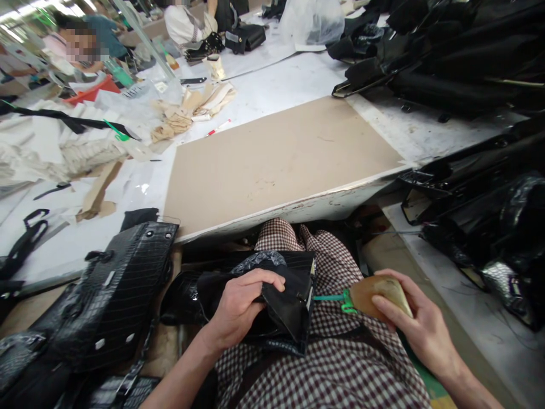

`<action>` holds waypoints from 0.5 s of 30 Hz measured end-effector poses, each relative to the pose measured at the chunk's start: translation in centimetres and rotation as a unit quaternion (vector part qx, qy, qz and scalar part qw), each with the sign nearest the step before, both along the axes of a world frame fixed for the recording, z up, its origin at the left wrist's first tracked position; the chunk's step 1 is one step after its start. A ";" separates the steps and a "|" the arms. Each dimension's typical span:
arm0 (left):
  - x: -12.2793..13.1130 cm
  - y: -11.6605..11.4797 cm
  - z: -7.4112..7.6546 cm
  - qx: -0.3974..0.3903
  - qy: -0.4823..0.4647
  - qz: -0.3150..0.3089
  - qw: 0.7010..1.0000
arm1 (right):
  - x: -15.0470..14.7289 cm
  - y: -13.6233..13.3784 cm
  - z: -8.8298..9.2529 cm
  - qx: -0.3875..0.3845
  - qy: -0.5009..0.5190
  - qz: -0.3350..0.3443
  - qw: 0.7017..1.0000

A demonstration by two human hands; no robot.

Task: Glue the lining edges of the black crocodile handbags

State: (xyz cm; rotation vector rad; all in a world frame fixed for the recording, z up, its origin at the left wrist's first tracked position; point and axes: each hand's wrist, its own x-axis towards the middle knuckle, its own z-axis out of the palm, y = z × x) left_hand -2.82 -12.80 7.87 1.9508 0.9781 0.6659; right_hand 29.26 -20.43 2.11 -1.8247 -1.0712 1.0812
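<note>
Left hand: the left hand [244, 304] is pinching a dark flap of the black bag [293, 326], thumb and fingers clamping on it.
Right hand: the right hand [415, 318] is gripping an amber bottle [377, 298], fingers wrapping its sides.
Bottle tip: a green cap piece [348, 301] is sitting at the bottle's left end, and a thin teal tube [327, 297] is pointing left to the bag's right edge; I can't tell whether it is touching.
Black bag: it is lying on the checked cloth [327, 363] over the person's lap, near side of the table.
Near left: a crocodile-patterned bag [123, 295] is resting beside the lap.
Table: a tan board [272, 153] is covering the near middle; a red-and-white pen [218, 128] is lying just beyond its far left edge.
Right: black pieces [468, 62] are piling up on the far side.
Far left: another person [97, 40] is leaning forward.
</note>
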 end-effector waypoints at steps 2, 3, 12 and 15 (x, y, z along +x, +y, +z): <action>0.1 0.0 0.1 0.007 0.001 -0.005 1.000 | 0.1 -0.5 0.3 -0.022 0.024 0.030 0.999; 0.1 0.0 0.1 0.011 0.002 -0.008 1.000 | 0.1 -0.8 0.4 -0.031 0.040 0.042 0.998; 0.2 0.0 0.0 0.006 -0.004 -0.011 1.000 | 0.1 -1.1 0.2 -0.048 0.067 0.050 0.995; 0.2 -0.1 -0.1 0.004 -0.001 -0.004 1.000 | 0.0 -1.0 0.1 -0.040 0.087 0.070 0.993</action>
